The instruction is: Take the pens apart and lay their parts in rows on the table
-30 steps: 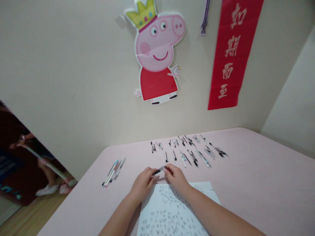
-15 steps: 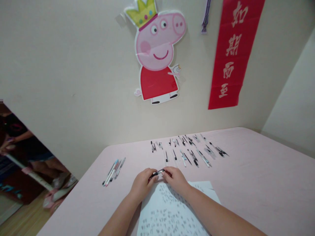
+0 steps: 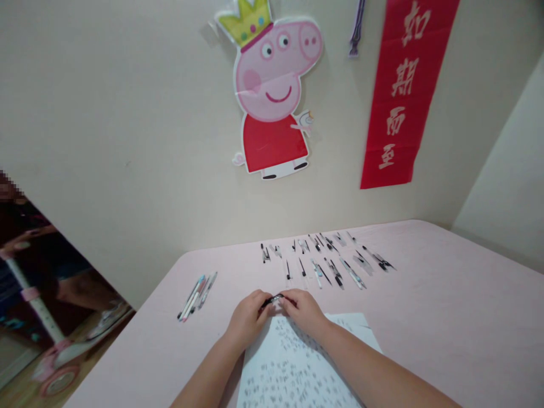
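Note:
Between both hands is a dark pen (image 3: pixel 276 297) with a clear or shiny middle part, held level just past the top of a sheet. My left hand (image 3: pixel 250 313) has its fingers closed round the pen's left end. The fingers of my right hand (image 3: pixel 302 307) pinch its right end. Both tips of the pen are hidden by the fingers. Under my wrists lies a white paper (image 3: pixel 293 368) covered with handwritten marks; my right forearm crosses it.
A group of pens (image 3: pixel 198 297) lies at the left. Rows of pen parts (image 3: pixel 334 266) are spread toward the wall on the pink tablecloth (image 3: pixel 446 317). A pig cutout (image 3: pixel 274 96) and a red banner (image 3: pixel 408 96) hang on the wall. At far left a person stands with a pink scooter (image 3: pixel 42 314).
My hands stay in nearly the same place, with the pen turned slightly between them. At the far left, the person and scooter have shifted leftward.

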Demonstrator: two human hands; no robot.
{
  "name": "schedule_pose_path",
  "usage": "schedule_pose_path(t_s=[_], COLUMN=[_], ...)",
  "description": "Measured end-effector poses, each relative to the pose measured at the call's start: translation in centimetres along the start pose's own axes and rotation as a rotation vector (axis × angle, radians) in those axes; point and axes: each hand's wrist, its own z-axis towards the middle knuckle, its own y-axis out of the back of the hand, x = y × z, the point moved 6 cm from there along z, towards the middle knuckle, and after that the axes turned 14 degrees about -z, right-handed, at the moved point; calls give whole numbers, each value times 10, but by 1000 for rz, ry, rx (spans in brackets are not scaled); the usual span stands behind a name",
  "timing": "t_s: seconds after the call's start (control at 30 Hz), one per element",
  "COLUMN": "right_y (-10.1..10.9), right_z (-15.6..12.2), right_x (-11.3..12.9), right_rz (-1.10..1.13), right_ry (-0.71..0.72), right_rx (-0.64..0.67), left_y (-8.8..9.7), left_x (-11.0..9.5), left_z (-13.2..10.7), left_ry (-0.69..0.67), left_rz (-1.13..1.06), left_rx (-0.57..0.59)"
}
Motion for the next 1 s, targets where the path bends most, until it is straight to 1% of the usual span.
schedule_pose_path(t_s=[0.2,0.4,0.53,0.83,1.0], right_y=[-3,-5,-7,-9,-6], right_z=[-1,-1,-2,-2,-2], right_x=[1,-3,-1,-2,2], right_rz=[-30,-9,-12,-58,-73], right_ry=[16,-36,-8,-3,-16], right_rx=[34,9,41,66,79], left_y=[-2,-6,-11,-13,-14], left_x=[5,8,7,8,10], left_z=[0,0,-1,0,-1], left_ry=[32,41,27,55,65], left_rz=[10,8,-15,75,84], left_rx=[9,28,63,106,127])
